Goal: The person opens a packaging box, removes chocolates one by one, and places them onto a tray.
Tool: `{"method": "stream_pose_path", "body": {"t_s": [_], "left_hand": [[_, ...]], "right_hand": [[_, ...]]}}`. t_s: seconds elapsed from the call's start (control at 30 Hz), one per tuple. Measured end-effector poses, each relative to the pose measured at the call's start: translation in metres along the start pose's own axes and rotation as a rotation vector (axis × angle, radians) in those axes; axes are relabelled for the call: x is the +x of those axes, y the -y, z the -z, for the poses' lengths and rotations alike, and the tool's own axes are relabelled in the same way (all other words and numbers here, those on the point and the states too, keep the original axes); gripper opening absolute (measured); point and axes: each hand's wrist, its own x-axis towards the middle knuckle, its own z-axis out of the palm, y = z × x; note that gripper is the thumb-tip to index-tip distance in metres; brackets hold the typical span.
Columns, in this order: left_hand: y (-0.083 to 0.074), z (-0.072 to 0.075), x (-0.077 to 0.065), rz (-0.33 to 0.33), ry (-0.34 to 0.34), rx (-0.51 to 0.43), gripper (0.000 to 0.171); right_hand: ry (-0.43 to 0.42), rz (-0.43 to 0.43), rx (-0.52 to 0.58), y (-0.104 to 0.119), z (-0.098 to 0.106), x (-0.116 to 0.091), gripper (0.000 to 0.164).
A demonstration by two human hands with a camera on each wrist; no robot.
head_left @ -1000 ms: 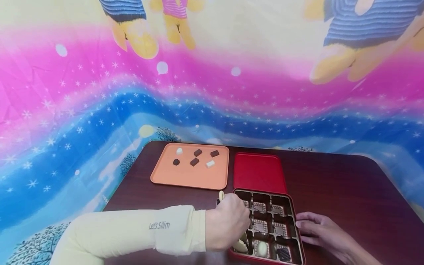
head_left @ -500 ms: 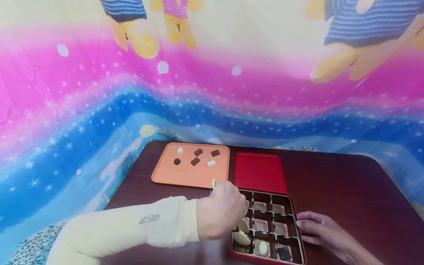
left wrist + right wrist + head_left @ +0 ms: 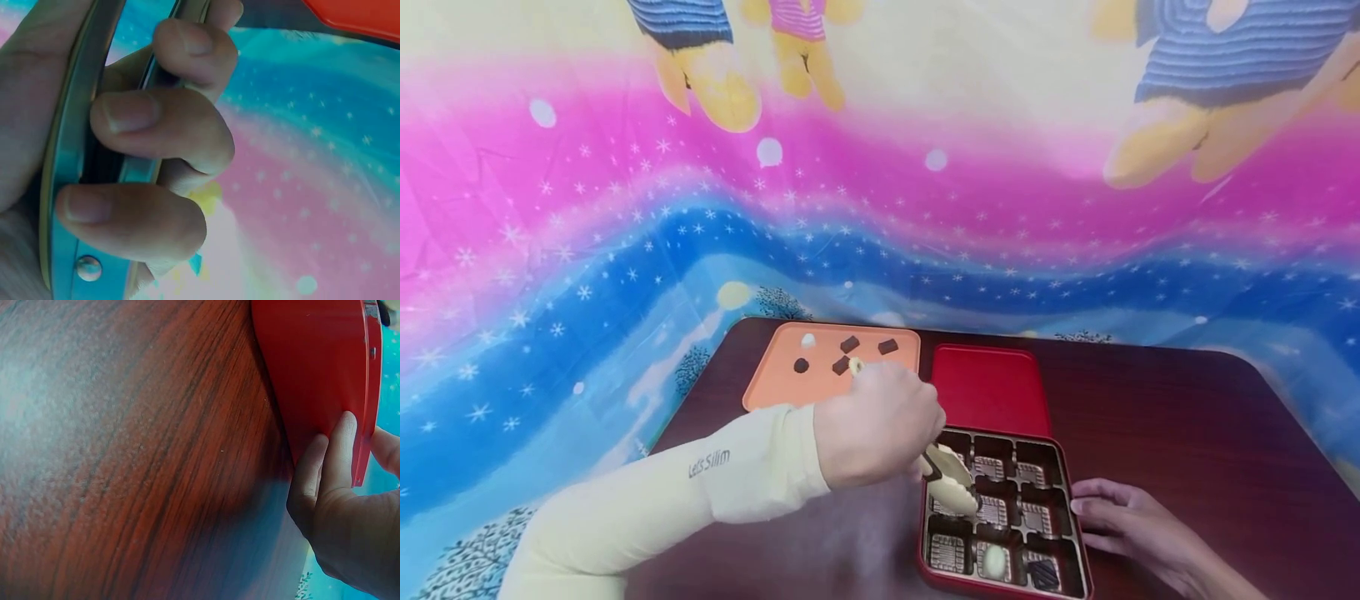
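My left hand (image 3: 876, 425) grips a pair of tongs (image 3: 957, 493) with broad cream tips. In the left wrist view its fingers curl round the metal handles (image 3: 65, 162). The tips point down over the middle row of a red tin box (image 3: 931, 575) with a brown divided insert. A small dark patch shows at their ends; I cannot tell whether they hold a piece. A white oval chocolate (image 3: 995, 562) and a dark ridged chocolate (image 3: 1042, 575) lie in the near row. My right hand (image 3: 1138, 525) rests straight fingers against the tin's right wall (image 3: 312, 375), thumb by the rim.
An orange tray (image 3: 767, 396) at the back left carries several dark chocolates (image 3: 849, 344) and a white one (image 3: 808, 341); my left hand covers part of it. The red lid (image 3: 988, 392) lies right behind the tin. A printed cloth (image 3: 1000, 208) hangs behind the table (image 3: 1180, 417).
My left hand has lifted the tongs up and away from the near-left compartment to the middle row, now covering part of the tray and a white piece there. The right hand stays put.
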Motion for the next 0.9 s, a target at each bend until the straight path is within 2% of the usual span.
{"method": "stream_pose_path", "body": {"t_s": [0.1,0.2,0.3,0.53,0.6,0.73,0.9], "left_hand": [[0.014,-0.005,0.009,0.027,0.009,-0.051,0.040],[0.031,-0.016,0.021,0.065,0.046,-0.092,0.044],[0.048,-0.028,0.033,0.113,0.143,-0.128,0.048],[0.085,-0.059,0.052,0.183,0.299,-0.240,0.044],[0.093,-0.067,0.055,0.200,0.337,-0.277,0.044],[0.104,-0.082,0.059,0.240,0.369,-0.331,0.040],[0.112,-0.097,0.064,0.290,0.384,-0.335,0.035]], "right_hand": [[-0.002,0.000,0.001,0.000,0.000,0.000,0.030],[0.000,0.002,0.001,0.000,0.000,0.000,0.030],[0.003,0.000,0.001,0.000,-0.001,0.000,0.030],[0.002,0.005,-0.009,-0.001,-0.001,0.000,0.031],[0.003,0.008,-0.009,-0.001,-0.001,0.000,0.031],[0.006,0.009,-0.004,-0.001,-0.001,0.000,0.030],[0.008,0.010,0.000,-0.001,-0.001,0.000,0.030]]}}
